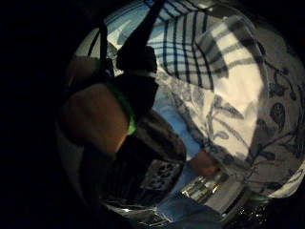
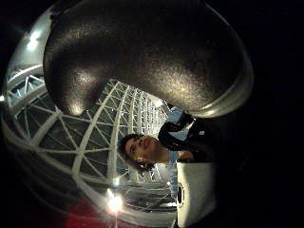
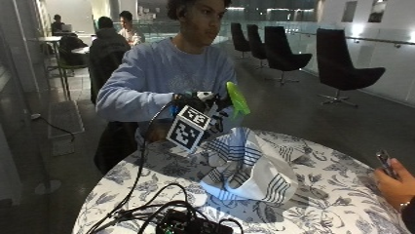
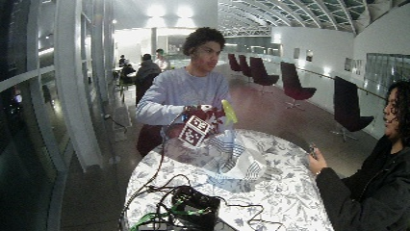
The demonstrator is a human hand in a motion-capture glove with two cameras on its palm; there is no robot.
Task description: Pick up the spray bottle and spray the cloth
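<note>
From the outside view, the person stands behind the round counter (image 3: 337, 195) with its flowered covering, and the gloved right hand (image 3: 195, 105) is raised above it, curled round a spray bottle (image 3: 236, 100) whose green head sticks up and tips toward two o'clock. The cloth (image 3: 250, 168), white with dark check stripes, lies rumpled on the counter just below and at about five o'clock from the hand, well apart from the nozzle. The wide outside view gives the same picture: the hand (image 4: 200, 115) holds the bottle (image 4: 227, 111) up over the counter, the cloth (image 4: 234, 161) heaped beneath it. In the little finger side palm view the cloth (image 1: 205, 52) spreads across the patterned counter (image 1: 281, 114) under the palm. The thumb side palm view is mostly filled by a dark rounded shape pressed close to the palm, too near for me to name with any certainty. I'd judge the pick-up done and the spraying now in hand. The next move, as I read it, calls for the nozzle to tip down toward the cloth and a finger to squeeze the trigger; whether a finger already sits on the trigger I cannot tell.
</note>
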